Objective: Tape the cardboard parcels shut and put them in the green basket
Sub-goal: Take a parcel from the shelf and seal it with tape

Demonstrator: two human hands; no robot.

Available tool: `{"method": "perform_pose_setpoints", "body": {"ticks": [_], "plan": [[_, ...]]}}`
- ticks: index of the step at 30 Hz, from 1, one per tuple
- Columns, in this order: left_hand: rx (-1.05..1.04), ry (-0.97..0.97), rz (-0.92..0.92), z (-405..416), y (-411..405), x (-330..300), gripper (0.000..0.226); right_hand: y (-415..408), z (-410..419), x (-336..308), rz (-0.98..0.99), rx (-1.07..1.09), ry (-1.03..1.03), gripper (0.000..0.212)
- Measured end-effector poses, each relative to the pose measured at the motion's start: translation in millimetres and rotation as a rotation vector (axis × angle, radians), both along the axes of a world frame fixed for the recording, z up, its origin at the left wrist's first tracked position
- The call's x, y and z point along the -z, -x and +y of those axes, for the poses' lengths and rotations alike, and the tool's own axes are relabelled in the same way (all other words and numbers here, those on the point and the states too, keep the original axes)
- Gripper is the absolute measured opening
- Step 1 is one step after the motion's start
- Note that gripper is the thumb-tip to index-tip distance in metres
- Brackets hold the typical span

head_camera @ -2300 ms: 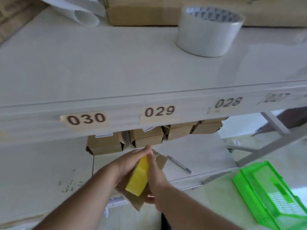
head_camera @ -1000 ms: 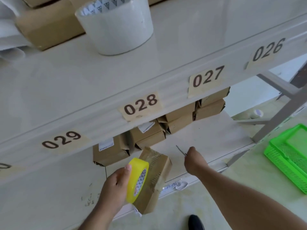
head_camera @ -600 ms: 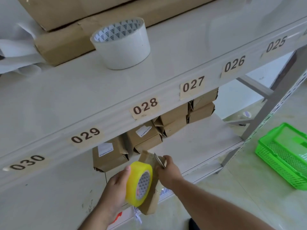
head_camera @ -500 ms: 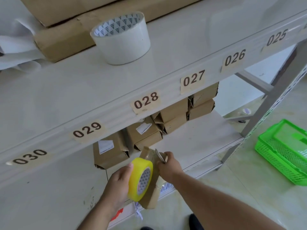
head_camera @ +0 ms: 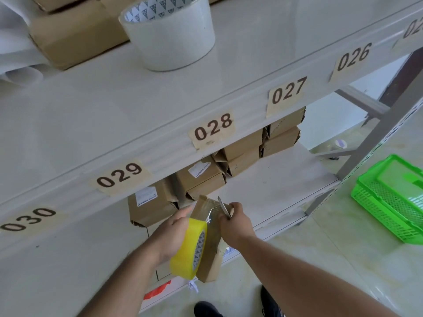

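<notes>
The step in hand looked like cutting the strip: the left hand (head_camera: 170,236) gripped a yellow roll of clear tape (head_camera: 188,249) and held it against a brown cardboard parcel (head_camera: 209,245) off the front edge of the lower white shelf (head_camera: 274,193). The right hand (head_camera: 235,221), wrist bent, pinched a thin silver blade (head_camera: 223,207) at the parcel's upper end. Next would come a clean slice, then smoothing the tape. The green plastic basket (head_camera: 389,202) sat on the floor, well apart.
</notes>
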State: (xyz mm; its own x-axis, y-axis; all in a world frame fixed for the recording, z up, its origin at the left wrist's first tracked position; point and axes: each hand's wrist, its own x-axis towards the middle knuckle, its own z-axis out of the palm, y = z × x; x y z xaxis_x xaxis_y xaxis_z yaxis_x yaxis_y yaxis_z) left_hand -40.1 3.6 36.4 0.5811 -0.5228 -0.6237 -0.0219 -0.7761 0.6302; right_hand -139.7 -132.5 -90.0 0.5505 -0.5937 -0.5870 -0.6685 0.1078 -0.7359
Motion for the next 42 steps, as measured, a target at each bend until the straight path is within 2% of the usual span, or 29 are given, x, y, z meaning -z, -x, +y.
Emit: {"method": "perform_pose_setpoints", "body": {"ticks": [3,6,8,10,15,18,22,25,32,38,40,42], "plan": [[0.039,-0.163,0.042,-16.3,-10.1,-0.2,0.023,0.6,-0.1,1.1,0.002,-0.006,0.007,0.044],[-0.055,-0.16,0.177,-20.9,-17.4,9.7,0.042,0.4,0.6,1.6,-0.003,0.001,0.0,0.046],[-0.143,-0.107,0.341,-24.2,-17.7,10.0,0.038,0.5,0.3,1.9,-0.004,0.004,0.004,0.046],[-0.151,-0.086,0.41,-26.2,-15.4,7.7,0.035,0.7,-0.4,1.8,0.0,0.002,0.002,0.046],[-0.148,-0.085,0.365,-25.8,-12.9,7.7,0.034,6.7,-8.9,-6.9,0.035,-0.083,0.012,0.048],[-0.144,-0.081,0.367,-25.8,-8.3,7.8,0.03,28.2,-19.9,-18.3,0.084,-0.19,0.216,0.044],[-0.133,-0.06,0.351,-24.4,-4.2,10.1,0.027,51.0,-24.8,-33.3,0.024,-0.363,0.473,0.026],[-0.148,-0.05,0.345,-23.2,-4.8,9.1,0.028,49.9,-21.5,-40.3,-0.023,-0.5,0.577,0.017],[-0.13,-0.04,0.326,-22.1,-1.7,6.9,0.026,34.6,-9.1,-32.7,0.011,-0.632,0.659,0.023],[-0.127,-0.015,0.321,-15.3,-4.9,10.5,0.023,22.8,6.4,-33.4,0.105,-0.716,0.715,0.008],[-0.121,-0.005,0.332,-13.7,-5.3,10.7,0.022,20.1,9.9,-33.6,0.139,-0.773,0.734,0.01],[-0.121,0.002,0.336,-11.4,-5.3,11.3,0.022,24.7,9.1,-32.7,0.126,-0.725,0.693,0.013]]}}
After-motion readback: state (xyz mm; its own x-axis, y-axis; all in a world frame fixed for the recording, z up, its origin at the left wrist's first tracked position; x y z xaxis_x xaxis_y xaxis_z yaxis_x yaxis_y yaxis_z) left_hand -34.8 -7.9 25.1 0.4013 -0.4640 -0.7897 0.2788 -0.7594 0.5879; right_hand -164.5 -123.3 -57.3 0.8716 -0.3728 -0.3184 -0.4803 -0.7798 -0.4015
